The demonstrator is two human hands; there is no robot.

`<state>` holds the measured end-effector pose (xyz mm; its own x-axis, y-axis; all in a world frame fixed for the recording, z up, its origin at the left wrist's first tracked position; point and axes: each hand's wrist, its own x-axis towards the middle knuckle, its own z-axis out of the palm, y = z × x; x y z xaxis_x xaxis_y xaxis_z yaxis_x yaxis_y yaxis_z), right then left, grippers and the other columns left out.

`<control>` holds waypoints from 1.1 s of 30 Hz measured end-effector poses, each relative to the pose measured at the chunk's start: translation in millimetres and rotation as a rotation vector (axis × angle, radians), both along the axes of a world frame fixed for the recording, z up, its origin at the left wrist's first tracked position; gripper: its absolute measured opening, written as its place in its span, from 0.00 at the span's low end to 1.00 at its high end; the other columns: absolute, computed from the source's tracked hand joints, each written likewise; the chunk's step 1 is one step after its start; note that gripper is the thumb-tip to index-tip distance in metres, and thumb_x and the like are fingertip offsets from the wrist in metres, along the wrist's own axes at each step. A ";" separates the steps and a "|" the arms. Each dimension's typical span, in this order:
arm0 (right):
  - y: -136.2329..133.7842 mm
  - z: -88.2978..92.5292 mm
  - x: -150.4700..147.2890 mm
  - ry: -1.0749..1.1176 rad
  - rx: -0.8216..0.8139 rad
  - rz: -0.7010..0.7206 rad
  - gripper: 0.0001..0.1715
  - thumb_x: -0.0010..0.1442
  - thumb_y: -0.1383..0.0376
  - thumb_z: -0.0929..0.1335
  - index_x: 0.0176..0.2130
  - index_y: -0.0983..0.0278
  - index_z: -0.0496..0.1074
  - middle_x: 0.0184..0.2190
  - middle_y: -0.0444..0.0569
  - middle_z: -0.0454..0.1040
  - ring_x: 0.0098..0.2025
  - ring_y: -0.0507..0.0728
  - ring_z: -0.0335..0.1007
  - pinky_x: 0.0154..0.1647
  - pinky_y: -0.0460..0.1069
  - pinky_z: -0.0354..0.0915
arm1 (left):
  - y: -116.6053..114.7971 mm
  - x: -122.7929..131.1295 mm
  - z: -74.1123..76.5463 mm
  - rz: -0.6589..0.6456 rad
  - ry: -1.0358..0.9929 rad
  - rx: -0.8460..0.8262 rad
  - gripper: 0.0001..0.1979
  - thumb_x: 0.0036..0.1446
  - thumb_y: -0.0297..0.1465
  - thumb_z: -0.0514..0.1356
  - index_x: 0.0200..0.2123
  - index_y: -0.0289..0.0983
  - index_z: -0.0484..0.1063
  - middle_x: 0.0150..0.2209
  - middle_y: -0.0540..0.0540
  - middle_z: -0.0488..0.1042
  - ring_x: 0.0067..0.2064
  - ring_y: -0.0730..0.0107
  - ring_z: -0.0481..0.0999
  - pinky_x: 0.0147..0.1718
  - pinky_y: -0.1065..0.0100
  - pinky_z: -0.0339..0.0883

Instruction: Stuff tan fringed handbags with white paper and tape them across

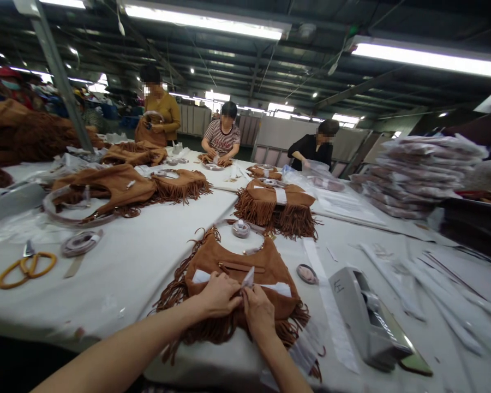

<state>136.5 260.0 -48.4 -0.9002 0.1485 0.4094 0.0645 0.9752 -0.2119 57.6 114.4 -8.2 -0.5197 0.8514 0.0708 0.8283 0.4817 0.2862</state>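
Observation:
A brown suede fringed handbag [239, 254] lies flat in front of me, its zip pocket facing up. Across its lower front runs a white paper strip [279, 287], partly covered by my fingers. My left hand [220, 295] is closed on the strip at the bag's middle, fingertips close to the other hand. My right hand [259, 310] pinches at the same spot, where a thin whitish translucent piece [249, 278] sticks up between the hands. What exactly lies under the fingertips is hidden. A small wrapped coil [241, 228] rests by the bag's handle opening.
To the right stands a grey tape dispenser [366, 319], beside a long white strip [331, 311]. Orange-handled scissors [28, 267] and a wrapped strap coil [82, 242] lie left. Beyond are more fringed bags [276, 202] and a stack of bagged goods [421, 174]. Several co-workers [222, 136] work across the table.

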 end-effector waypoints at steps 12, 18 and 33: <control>8.9 11.3 2.2 0.058 -0.218 0.009 0.17 0.64 0.64 0.59 0.28 0.63 0.70 0.27 0.47 0.73 0.29 0.53 0.70 0.33 0.47 0.63 | -21.6 27.1 -3.5 0.014 -0.022 -0.168 0.45 0.47 0.45 0.58 0.66 0.39 0.46 0.67 0.38 0.50 0.63 0.30 0.50 0.55 0.27 0.42; 11.7 60.6 54.2 0.218 -0.374 -0.020 0.14 0.63 0.59 0.62 0.33 0.63 0.71 0.31 0.49 0.74 0.33 0.54 0.71 0.35 0.47 0.66 | -18.1 22.5 -10.8 -0.054 0.071 -0.204 0.44 0.45 0.32 0.60 0.65 0.33 0.47 0.67 0.33 0.49 0.61 0.27 0.54 0.54 0.31 0.51; -21.7 -57.3 68.8 0.115 0.120 0.229 0.21 0.56 0.79 0.58 0.39 0.61 0.71 0.27 0.46 0.69 0.30 0.53 0.65 0.30 0.46 0.61 | -13.3 3.9 -23.4 -0.061 0.252 -0.119 0.19 0.63 0.25 0.47 0.57 0.39 0.59 0.60 0.34 0.62 0.50 0.49 0.72 0.47 0.46 0.66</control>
<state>205.3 238.3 -105.6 -0.8512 -0.1096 0.5133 -0.1785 0.9801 -0.0868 61.5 101.1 -31.7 -0.4461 0.8905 0.0893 0.8945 0.4469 0.0117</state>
